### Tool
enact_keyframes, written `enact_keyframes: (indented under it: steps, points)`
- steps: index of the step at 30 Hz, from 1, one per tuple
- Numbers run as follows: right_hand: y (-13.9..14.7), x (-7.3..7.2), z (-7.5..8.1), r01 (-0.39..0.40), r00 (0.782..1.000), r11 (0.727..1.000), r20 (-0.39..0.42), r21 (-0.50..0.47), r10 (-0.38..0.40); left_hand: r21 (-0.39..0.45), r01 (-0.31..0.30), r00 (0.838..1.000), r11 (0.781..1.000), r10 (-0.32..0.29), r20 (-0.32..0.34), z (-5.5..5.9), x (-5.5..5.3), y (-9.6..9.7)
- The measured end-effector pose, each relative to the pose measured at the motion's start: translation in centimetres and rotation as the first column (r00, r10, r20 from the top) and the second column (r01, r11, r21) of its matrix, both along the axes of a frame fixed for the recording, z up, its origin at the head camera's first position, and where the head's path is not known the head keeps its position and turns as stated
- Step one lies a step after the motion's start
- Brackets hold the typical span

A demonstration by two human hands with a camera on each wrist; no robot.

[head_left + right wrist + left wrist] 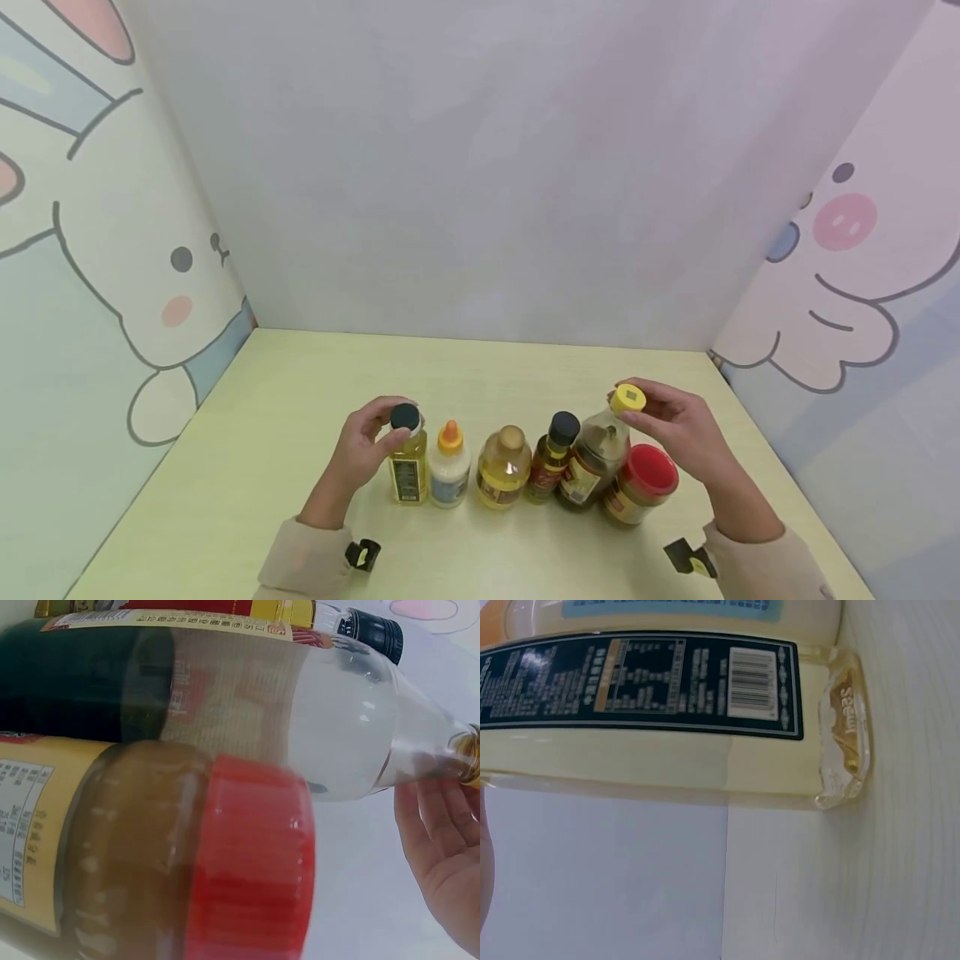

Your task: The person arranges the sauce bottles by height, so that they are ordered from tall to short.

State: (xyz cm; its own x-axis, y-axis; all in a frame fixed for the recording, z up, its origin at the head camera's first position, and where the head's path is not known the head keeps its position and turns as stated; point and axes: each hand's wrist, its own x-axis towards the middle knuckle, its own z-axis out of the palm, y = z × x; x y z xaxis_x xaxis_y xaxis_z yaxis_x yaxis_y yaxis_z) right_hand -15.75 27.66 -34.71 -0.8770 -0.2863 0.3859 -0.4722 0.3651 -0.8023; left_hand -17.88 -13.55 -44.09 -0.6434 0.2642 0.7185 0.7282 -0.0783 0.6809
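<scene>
My left hand (360, 443) grips the dark-capped neck of a clear bottle of yellow oil (408, 468), the leftmost in the row. In the left wrist view that bottle's dark label and embossed base show, the base close to the tabletop; whether it touches is unclear. My right hand (678, 423) holds the neck of a tall, clear bottle with a yellow cap (628, 398), part-filled with dark liquid. Immediately right of it stands a jar of brown spread (142, 847) with a red lid (255, 855). Of the left hand, only a sliver shows in the left wrist view.
Between the hands stand a white squeeze bottle (449, 479) with an orange tip, a rounded bottle of yellow liquid (502, 473), and a small black-capped bottle (552, 458). All are close together on the pale yellow table (450, 358). Cartoon-printed side walls and a plain back wall (472, 208) surround it.
</scene>
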Motion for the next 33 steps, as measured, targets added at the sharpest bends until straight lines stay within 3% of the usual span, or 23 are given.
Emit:
enact_keyframes:
  steps: [12,23,33]
  points:
    - [-0.9,-0.9,0.8,0.117,0.992,0.99,0.028,0.082,-0.119,0.005,-0.001,1.0,1.0,0.001,0.002,-0.2,0.0,0.0]
    - [-2.1,-1.9,2.7,0.203,0.973,0.964,0.071,0.173,-0.218,-0.01,-0.013,0.999,1.0,0.013,-0.029,0.0,0.2,0.1]
    - [-3.1,-3.0,4.0,0.222,0.961,0.955,0.12,0.198,-0.248,-0.008,-0.019,1.0,1.0,0.019,-0.014,-0.1,0.3,0.1]
